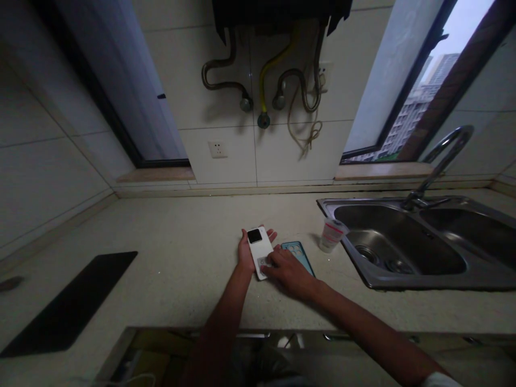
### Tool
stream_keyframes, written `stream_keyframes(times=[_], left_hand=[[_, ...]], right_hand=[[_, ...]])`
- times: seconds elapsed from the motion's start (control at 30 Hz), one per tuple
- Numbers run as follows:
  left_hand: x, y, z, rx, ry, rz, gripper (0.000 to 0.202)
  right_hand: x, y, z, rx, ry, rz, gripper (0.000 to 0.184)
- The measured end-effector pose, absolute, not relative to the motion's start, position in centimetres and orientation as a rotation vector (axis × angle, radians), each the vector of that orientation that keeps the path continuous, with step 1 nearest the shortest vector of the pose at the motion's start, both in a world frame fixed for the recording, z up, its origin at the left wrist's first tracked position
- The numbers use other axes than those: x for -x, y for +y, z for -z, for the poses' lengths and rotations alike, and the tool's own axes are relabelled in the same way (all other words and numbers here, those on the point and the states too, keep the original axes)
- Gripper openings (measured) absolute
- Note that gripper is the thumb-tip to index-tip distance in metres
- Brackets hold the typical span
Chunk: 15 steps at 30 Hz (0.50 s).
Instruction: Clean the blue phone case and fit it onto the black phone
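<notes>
A white phone with a black square camera block lies back up in my left hand, whose palm is under it and whose fingers stick out beyond its far edge. My right hand rests over the phone's near end, fingertips pressing a small grey patch on it. A teal phone case lies flat on the counter just right of my right hand, partly covered by it.
A small plastic cup stands beside a steel double sink with a curved tap. A black cooktop panel lies at the left. Pipes and a wall socket are on the tiled back wall.
</notes>
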State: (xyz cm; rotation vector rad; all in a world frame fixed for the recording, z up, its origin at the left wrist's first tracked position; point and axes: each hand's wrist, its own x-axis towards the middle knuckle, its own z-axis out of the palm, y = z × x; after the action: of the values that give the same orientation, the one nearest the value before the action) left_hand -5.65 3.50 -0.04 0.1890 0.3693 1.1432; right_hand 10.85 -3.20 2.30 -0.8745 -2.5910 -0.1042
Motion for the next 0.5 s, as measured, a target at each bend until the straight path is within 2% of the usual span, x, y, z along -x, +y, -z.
stream_keyframes(times=[0.17,0.5], left_hand=[[5.2,3.7,0.5,-0.238,0.349,-1.073,0.070],[4.5,3.3,-0.1,-0.301,0.462,-0.959,0.070]], right_hand=[[-12.5,-1.3,-2.5,1.162,-2.530,0.092,0.020],[-10.9,3.2,-3.4,1.274,-2.190,-0.057,0.025]])
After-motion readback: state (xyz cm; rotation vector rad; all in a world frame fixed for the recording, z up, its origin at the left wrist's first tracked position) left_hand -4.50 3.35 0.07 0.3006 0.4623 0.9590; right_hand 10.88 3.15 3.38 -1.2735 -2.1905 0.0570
